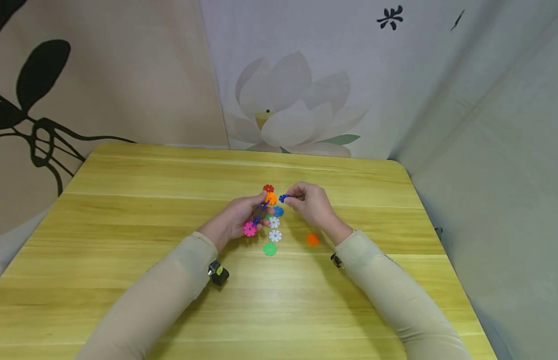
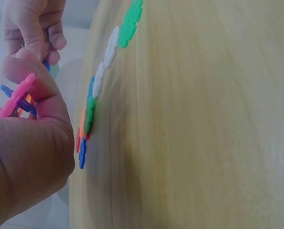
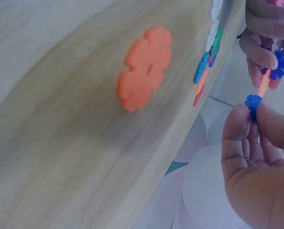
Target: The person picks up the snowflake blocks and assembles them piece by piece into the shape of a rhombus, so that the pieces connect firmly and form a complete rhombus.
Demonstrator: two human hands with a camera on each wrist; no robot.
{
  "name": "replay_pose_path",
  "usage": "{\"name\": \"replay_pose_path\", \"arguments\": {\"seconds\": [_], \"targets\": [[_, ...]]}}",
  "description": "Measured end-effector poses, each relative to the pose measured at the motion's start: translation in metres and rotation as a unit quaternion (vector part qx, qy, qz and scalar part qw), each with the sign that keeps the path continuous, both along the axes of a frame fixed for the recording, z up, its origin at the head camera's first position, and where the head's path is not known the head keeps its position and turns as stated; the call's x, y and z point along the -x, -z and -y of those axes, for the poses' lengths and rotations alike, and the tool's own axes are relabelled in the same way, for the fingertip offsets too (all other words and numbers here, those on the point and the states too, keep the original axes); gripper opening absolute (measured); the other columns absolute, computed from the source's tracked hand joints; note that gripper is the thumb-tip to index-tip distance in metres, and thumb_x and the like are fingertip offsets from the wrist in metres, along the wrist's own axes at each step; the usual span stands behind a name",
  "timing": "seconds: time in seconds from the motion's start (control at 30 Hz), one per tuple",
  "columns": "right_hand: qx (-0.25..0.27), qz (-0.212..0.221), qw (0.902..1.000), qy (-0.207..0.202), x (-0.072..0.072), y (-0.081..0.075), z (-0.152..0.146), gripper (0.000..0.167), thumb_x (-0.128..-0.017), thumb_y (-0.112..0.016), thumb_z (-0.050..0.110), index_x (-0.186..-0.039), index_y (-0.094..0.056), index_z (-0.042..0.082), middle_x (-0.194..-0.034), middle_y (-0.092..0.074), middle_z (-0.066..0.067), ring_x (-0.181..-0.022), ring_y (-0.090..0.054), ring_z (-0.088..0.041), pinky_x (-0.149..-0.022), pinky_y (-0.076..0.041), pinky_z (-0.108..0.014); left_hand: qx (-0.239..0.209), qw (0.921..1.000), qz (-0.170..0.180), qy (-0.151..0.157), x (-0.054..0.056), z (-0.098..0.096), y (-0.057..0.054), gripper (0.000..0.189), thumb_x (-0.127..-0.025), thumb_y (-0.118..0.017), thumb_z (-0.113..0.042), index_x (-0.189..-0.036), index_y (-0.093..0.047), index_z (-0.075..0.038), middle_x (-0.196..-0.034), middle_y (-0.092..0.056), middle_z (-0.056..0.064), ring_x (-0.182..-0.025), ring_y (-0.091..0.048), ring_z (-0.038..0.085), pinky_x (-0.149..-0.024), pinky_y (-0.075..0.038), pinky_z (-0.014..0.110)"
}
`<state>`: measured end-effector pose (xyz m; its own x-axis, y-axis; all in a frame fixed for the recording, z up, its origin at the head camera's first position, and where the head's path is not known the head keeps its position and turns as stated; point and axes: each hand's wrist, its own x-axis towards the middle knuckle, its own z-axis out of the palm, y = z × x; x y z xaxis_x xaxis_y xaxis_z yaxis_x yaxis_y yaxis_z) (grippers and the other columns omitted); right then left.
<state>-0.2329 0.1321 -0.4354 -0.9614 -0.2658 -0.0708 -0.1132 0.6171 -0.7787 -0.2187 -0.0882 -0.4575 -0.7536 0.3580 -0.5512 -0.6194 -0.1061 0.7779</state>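
My left hand grips a joined chain of notched plastic snowflake discs above the table. A pink disc stands at its near end, an orange disc at the far end, and blue discs set edge-on between them; the fingers hide part of the chain. Between thumb and fingertips, my right hand pinches a single blue disc. In the right wrist view its edge is right at the edge of the chain's orange disc.
Under and beside the left hand, loose discs lie in a rough row: red, blue, white and green among them. An orange disc lies apart, near the right forearm. A curtain hangs behind the wooden table.
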Motion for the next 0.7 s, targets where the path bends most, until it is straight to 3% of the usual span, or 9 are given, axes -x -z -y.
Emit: {"name": "replay_pose_path", "arguments": {"seconds": [0.23, 0.7], "targets": [[-0.006, -0.009, 0.9999, 0.002, 0.0025, 0.0021, 0.0015, 0.008, -0.102, -0.075, 0.018, -0.106, -0.074, 0.011, -0.102, -0.077, -0.006, -0.083, -0.067, -0.018, -0.07, -0.059, -0.026, 0.004, 1.0, 0.004, -0.005, -0.0009, 0.0005, -0.0008, 0.048, -0.114, -0.045, -0.049, -0.14, -0.056, -0.009, -0.113, -0.072, 0.004, -0.073, -0.066, 0.013, -0.052, -0.053, 0.017], [0.006, -0.027, 0.9996, -0.001, 0.0062, -0.0007, 0.0021, 0.005, -0.103, -0.073, 0.013, -0.107, -0.075, 0.01, -0.105, -0.077, -0.007, -0.089, -0.068, -0.021, -0.076, -0.06, -0.027, 0.007, 0.9998, -0.011, 0.017, -0.0045, 0.0001, -0.0047, 0.036, -0.114, -0.048, -0.047, -0.114, -0.064, -0.015, -0.095, -0.073, -0.001, -0.069, -0.063, 0.012, -0.051, -0.051, 0.017]]}}
